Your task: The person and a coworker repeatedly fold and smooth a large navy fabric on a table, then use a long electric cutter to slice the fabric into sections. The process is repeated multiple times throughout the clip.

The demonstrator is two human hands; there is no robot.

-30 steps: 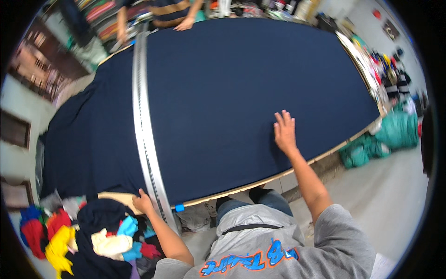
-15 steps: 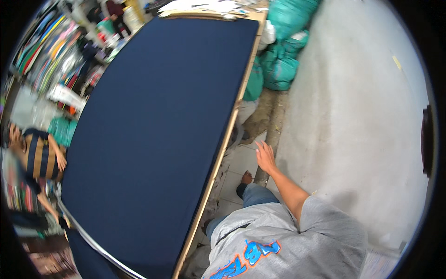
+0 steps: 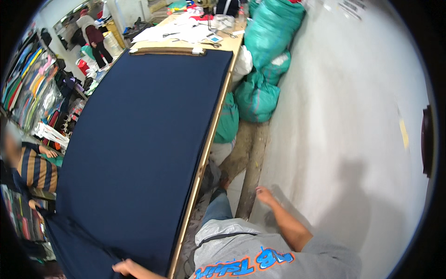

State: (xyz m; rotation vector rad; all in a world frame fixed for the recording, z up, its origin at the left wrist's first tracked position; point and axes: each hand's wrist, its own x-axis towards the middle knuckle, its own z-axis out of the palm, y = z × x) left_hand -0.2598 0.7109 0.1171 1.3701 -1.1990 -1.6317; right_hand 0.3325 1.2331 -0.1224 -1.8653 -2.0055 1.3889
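Navy fabric (image 3: 139, 139) lies spread flat over a long table. At the near end of the table my left hand (image 3: 124, 267) is closed on the edge of this fabric, which is drawn into folds between my hand and a co-worker's hand (image 3: 34, 204) on the left side. My right hand (image 3: 265, 195) hangs between the table and the wall, its fingers curled, with nothing visible in them.
Past the fabric's far end, a flat bar (image 3: 167, 51) lies across the table, with white sheets (image 3: 174, 31) and scissors (image 3: 213, 45) beyond. Green sacks (image 3: 258, 100) stand beside the table's right edge. A pale wall (image 3: 325, 116) rises on my right.
I have moved forward along the table. My left hand has come into view, gripping the fabric. My right hand's spread fingers have curled. The pale curved strip at the near end no longer shows.
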